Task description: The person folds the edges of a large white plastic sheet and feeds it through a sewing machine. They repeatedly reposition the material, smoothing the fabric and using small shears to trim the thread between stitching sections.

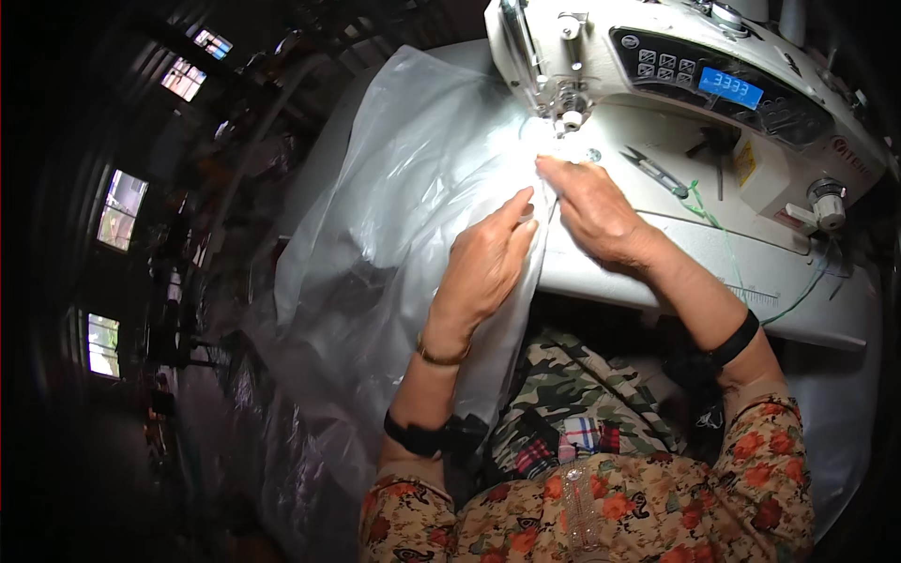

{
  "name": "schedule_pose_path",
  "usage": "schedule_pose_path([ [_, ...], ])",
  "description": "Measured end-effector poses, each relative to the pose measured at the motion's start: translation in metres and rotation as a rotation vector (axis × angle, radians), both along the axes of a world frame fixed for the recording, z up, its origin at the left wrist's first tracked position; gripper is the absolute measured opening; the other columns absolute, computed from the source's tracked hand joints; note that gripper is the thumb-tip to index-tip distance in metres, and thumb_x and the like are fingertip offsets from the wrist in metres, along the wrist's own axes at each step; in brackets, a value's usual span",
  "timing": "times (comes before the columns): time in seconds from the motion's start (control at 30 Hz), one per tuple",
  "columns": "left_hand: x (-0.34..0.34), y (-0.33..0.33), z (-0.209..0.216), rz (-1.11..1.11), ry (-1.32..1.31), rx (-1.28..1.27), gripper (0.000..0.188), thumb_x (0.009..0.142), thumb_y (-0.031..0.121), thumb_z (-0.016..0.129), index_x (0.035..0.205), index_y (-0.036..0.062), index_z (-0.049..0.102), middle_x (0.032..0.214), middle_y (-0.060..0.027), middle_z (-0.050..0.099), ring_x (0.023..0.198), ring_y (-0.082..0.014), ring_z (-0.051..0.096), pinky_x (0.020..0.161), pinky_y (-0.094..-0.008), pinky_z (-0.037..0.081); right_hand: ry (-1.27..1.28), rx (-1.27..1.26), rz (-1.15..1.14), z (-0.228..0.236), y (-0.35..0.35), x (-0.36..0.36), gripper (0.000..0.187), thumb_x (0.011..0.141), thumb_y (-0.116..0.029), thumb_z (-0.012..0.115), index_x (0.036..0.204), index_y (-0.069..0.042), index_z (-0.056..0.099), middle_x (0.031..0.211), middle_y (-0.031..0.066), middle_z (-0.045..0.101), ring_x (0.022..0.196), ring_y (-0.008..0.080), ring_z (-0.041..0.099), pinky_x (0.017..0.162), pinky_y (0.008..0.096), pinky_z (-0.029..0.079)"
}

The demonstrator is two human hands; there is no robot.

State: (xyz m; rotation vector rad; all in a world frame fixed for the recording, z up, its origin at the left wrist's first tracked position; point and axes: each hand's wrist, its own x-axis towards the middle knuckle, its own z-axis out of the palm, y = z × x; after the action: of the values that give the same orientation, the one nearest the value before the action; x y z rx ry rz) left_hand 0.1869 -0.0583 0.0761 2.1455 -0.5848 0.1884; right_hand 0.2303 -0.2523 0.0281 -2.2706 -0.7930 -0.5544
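A translucent white plastic sheet (413, 178) spreads over the sewing machine's bed and hangs down to my left. Its right edge runs from under the bright needle area toward my lap. My left hand (483, 263) rests on the sheet with fingers stretched out and apart, close to that edge. Just in front of the needle area, my right hand (601, 211) pinches the sheet's edge with its fingertips. The white sewing machine (619, 117) stands ahead of me, its head over the sheet. Glare hides the presser foot and the stitching point.
Thread snips (657, 174) lie on the machine bed right of my right hand, beside a loose green thread (721, 225). A control panel with a lit blue screen (731, 88) faces me. A handwheel-like knob (827, 204) sits at right. The room at left is dark, with small windows.
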Motion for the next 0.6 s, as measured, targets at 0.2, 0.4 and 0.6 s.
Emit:
schedule_pose_path([
  [0.2, -0.019, 0.062, -0.022, 0.274, -0.389, 0.407, 0.027, 0.096, 0.013, 0.056, 0.119, 0.0010, 0.065, 0.124, -0.0188, 0.065, 0.120, -0.0335, 0.059, 0.099, -0.0421, 0.046, 0.110, 0.118, -0.193, 0.003, -0.001, -0.009, 0.030, 0.091, -0.008, 0.050, 0.118, 0.003, 0.054, 0.107, 0.0242, 0.062, 0.102, 0.0416, 0.059, 0.088, 0.0482, 0.048],
  [0.4, 0.015, 0.107, -0.068, 0.196, -0.236, 0.224, 0.028, 0.095, 0.015, 0.059, 0.118, 0.0010, 0.066, 0.130, -0.0161, 0.062, 0.128, -0.0321, 0.052, 0.106, -0.0412, 0.042, -0.114, 0.247, -0.097, -0.010, 0.021, -0.076, 0.015, 0.091, -0.010, 0.060, 0.099, 0.002, 0.065, 0.088, 0.0187, 0.067, 0.079, 0.0355, 0.066, 0.071, 0.0394, 0.054],
  [0.6, 0.022, 0.102, -0.067, 0.161, -0.241, 0.268, 0.030, 0.095, 0.016, 0.058, 0.121, 0.0016, 0.065, 0.130, -0.0172, 0.062, 0.130, -0.0341, 0.051, 0.108, -0.0416, 0.041, 0.768, 0.812, 0.074, -0.085, 0.068, -0.143, 0.022, 0.094, -0.019, 0.063, 0.094, 0.003, 0.068, 0.079, 0.0069, 0.069, 0.074, 0.0133, 0.065, 0.068, 0.0287, 0.050],
])
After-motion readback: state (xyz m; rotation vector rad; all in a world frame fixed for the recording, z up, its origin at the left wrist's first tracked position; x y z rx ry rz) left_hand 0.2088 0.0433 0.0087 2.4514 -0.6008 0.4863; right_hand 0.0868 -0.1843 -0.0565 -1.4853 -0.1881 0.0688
